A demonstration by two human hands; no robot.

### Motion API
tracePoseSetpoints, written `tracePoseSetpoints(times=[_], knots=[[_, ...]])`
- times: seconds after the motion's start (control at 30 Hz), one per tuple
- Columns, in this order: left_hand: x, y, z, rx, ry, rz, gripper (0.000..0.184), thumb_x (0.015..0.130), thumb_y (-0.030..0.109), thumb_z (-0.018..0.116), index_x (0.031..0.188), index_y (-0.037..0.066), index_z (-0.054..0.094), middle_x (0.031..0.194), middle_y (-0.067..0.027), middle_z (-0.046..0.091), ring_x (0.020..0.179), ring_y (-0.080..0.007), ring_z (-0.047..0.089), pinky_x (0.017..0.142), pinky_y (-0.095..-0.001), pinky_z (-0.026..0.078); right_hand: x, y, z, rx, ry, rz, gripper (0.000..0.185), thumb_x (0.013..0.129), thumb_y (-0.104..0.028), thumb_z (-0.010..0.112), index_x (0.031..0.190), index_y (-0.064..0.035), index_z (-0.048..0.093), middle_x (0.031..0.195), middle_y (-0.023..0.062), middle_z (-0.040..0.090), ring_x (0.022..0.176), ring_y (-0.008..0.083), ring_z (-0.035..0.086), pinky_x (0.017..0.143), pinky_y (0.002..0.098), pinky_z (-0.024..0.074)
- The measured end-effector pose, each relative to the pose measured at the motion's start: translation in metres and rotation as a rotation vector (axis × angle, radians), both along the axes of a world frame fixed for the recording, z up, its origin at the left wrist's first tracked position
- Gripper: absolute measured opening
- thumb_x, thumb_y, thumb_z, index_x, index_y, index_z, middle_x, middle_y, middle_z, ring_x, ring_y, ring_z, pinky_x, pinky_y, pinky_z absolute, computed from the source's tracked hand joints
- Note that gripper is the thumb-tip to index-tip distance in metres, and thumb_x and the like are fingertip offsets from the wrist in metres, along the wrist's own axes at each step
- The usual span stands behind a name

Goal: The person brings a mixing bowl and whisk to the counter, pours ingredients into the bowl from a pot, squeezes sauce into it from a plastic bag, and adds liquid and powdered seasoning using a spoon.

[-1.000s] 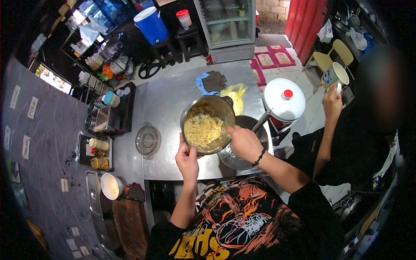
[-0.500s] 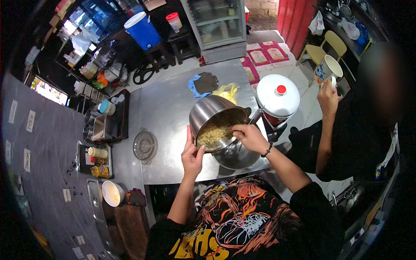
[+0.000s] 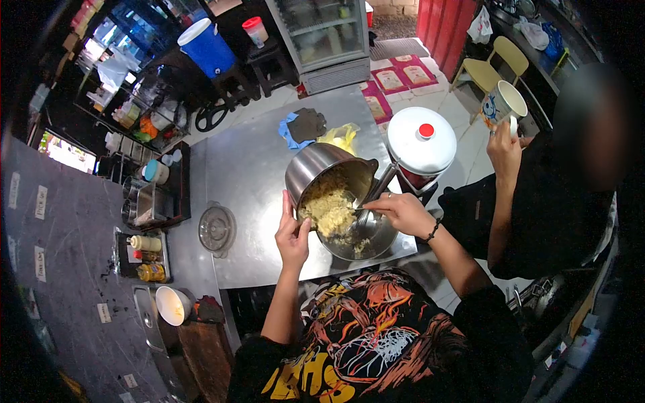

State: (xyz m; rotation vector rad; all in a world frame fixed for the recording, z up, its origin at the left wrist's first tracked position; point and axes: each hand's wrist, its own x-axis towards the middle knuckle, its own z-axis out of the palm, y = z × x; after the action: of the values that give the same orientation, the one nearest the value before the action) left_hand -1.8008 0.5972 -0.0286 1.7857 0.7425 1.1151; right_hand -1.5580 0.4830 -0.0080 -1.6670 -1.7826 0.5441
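A steel pot (image 3: 316, 160) is tipped over a metal mixing bowl (image 3: 376, 250), its mouth facing down toward me. My left hand (image 3: 293, 240) grips the pot's near left side by the rim. Pale yellow mashed food (image 3: 334, 213) slides from the pot, and some lies in the bowl. My right hand (image 3: 406, 216) pinches a thin metal utensil (image 3: 361, 207) at the pot's mouth; its head is hidden in the food. A whisk (image 3: 383, 184) leans in the bowl, handle up, behind my right hand. To the left, a glass lid (image 3: 217, 229) lies on the steel table (image 3: 259, 262).
A blue and dark cloth (image 3: 304, 127) and a yellow plastic bag (image 3: 341, 138) lie behind the pot. A white-lidded container (image 3: 422, 140) stands right of the table. Another person (image 3: 524, 215) holds a mug (image 3: 502, 104) there. Sauce bottles (image 3: 148, 255) and a white bowl (image 3: 173, 305) are left.
The mashed food has slid forward over the pot's rim, and some has dropped into the bowl. My right hand has shifted slightly right and down with the utensil. The view has turned slightly.
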Motion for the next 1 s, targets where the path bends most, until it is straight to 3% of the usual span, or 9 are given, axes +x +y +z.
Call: tracePoseSetpoints(times=[0.2, 0.47, 0.5, 0.53, 0.67, 0.73, 0.77, 0.9, 1.0], knots=[[0.002, 0.003, -0.003, 0.012, -0.006, 0.022, 0.025, 0.082, -0.005, 0.055, 0.061, -0.008, 0.042, 0.140, -0.0333, 0.023, 0.133, -0.0403, 0.023, 0.105, -0.0425, 0.026, 0.007, -0.013, 0.020, 0.081, -0.158, 0.010, 0.039, 0.071, 0.004, 0.052, 0.104, -0.0120, 0.065, 0.076, 0.0094, 0.058, 0.071, 0.0280, 0.058, 0.063, 0.0361, 0.0467], [0.008, -0.010, 0.007, 0.066, 0.046, 0.036, 0.028, 0.083, -0.005, 0.055, 0.059, -0.008, 0.040, 0.139, -0.0335, 0.023, 0.132, -0.0420, 0.022, 0.106, -0.0450, 0.025, -0.013, 0.006, 0.000, 0.232, -0.140, -0.365, 0.032, 0.074, 0.002, 0.049, 0.105, -0.0056, 0.054, 0.081, 0.0151, 0.059, 0.069, 0.0335, 0.060, 0.059, 0.0419, 0.0493], [0.009, -0.011, 0.006, 0.084, 0.021, 0.029, 0.028, 0.083, -0.004, 0.055, 0.059, -0.008, 0.040, 0.140, -0.0332, 0.023, 0.132, -0.0418, 0.022, 0.106, -0.0452, 0.025, -0.018, 0.007, -0.002, 0.134, -0.117, -0.381, 0.020, 0.082, -0.001, 0.050, 0.102, -0.0022, 0.056, 0.082, 0.0176, 0.061, 0.073, 0.0350, 0.060, 0.061, 0.0415, 0.0478], [0.010, -0.012, 0.006, 0.102, -0.005, 0.022, 0.028, 0.083, -0.004, 0.054, 0.059, -0.008, 0.039, 0.140, -0.0329, 0.023, 0.132, -0.0415, 0.022, 0.106, -0.0454, 0.025, -0.021, 0.008, -0.006, 0.135, -0.115, -0.382, 0.020, 0.082, -0.001, 0.050, 0.102, -0.0022, 0.056, 0.082, 0.0176, 0.061, 0.073, 0.0350, 0.060, 0.061, 0.0415, 0.0478], [0.013, -0.014, 0.009, 0.009, -0.037, 0.027, 0.028, 0.084, -0.004, 0.054, 0.061, -0.009, 0.038, 0.140, -0.0310, 0.024, 0.133, -0.0404, 0.022, 0.106, -0.0447, 0.026, -0.027, 0.010, -0.028, 0.170, -0.038, -0.362, 0.019, 0.084, -0.003, 0.051, 0.101, -0.0016, 0.057, 0.083, 0.0187, 0.061, 0.070, 0.0341, 0.060, 0.059, 0.0396, 0.0465], [0.013, -0.014, 0.006, 0.020, -0.053, 0.028, 0.028, 0.084, -0.004, 0.054, 0.061, -0.008, 0.038, 0.140, -0.0310, 0.024, 0.133, -0.0402, 0.022, 0.106, -0.0446, 0.026, -0.027, 0.005, -0.017, 0.022, 0.223, -0.350, 0.019, 0.084, -0.005, 0.053, 0.101, -0.0014, 0.060, 0.075, 0.0166, 0.061, 0.060, 0.0267, 0.057, 0.055, 0.0335, 0.0426], [0.014, -0.014, 0.004, 0.037, -0.073, 0.027, 0.028, 0.084, -0.004, 0.054, 0.061, -0.008, 0.038, 0.141, -0.0310, 0.024, 0.133, -0.0400, 0.022, 0.105, -0.0444, 0.026, -0.026, 0.003, -0.009, -0.147, 0.279, -0.351, 0.015, 0.083, -0.007, 0.053, 0.097, -0.0049, 0.059, 0.081, 0.0193, 0.062, 0.071, 0.0334, 0.061, 0.061, 0.0382, 0.0465], [0.014, -0.010, -0.003, 0.049, -0.103, 0.003, 0.029, 0.084, -0.003, 0.054, 0.061, -0.008, 0.038, 0.140, -0.0310, 0.024, 0.132, -0.0400, 0.023, 0.105, -0.0443, 0.027, -0.018, 0.000, -0.022, -0.178, 0.355, -0.272, 0.017, 0.082, -0.007, 0.055, 0.098, -0.0053, 0.061, 0.077, 0.0177, 0.061, 0.070, 0.0270, 0.063, 0.061, 0.0355, 0.0464], [0.012, -0.009, -0.009, 0.135, -0.042, -0.011, 0.016, 0.084, -0.002, 0.054, 0.074, -0.013, 0.049, 0.141, -0.0283, 0.026, 0.134, -0.0356, 0.024, 0.106, -0.0393, 0.027, -0.010, -0.006, -0.025, -0.108, 0.397, -0.192, 0.018, 0.082, -0.008, 0.056, 0.099, -0.0055, 0.062, 0.072, 0.0159, 0.061, 0.065, 0.0222, 0.062, 0.061, 0.0337, 0.0453]])
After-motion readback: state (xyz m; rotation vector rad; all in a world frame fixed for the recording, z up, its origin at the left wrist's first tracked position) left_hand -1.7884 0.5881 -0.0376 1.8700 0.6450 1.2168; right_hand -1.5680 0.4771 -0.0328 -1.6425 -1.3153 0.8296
